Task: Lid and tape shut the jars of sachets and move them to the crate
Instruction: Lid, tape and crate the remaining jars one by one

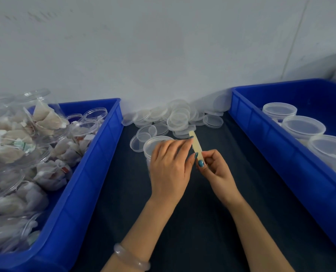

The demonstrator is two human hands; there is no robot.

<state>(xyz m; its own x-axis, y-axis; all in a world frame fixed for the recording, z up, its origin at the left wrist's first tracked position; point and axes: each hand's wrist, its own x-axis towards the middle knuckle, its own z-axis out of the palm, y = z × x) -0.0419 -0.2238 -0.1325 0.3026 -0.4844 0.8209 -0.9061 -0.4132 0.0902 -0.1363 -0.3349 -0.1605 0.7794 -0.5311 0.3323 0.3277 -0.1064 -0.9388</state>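
**While one jar stands lidded on the worktop, a strip of tape is held beside it**

Where the dark cloth-covered worktop (108,193) runs back to a pale wall, two crates flank the working space. On the left is a large blue plastic crate (92,163), heaped with clear, round, open plastic jars of white sachets (16,138), some of them on their sides. On the right is a second blue plastic crate (271,144), holding clear round jars with clear lids on (303,127), standing upright in a row along its near wall.

Between the crates, against the wall, lies a loose heap of clear round plastic lids (178,116), overlapping one another. Just in front of the heap stands the clear plastic jar with its lid on (155,143), upright on the worktop and outside both crates.

The left hand (169,165) lies over this jar, covering most of its right side. Its fingers are nearly straight and close together, with the tips reaching the upper end of a short cream strip of tape (197,146). Whether they grip the strip I cannot tell. The right hand (216,169) is just beside the left, its fingers curled, pinching the lower end of the strip between thumb and forefinger. The strip tilts up and away to the right of the jar.

A pale, translucent bangle (131,258) circles the left wrist.
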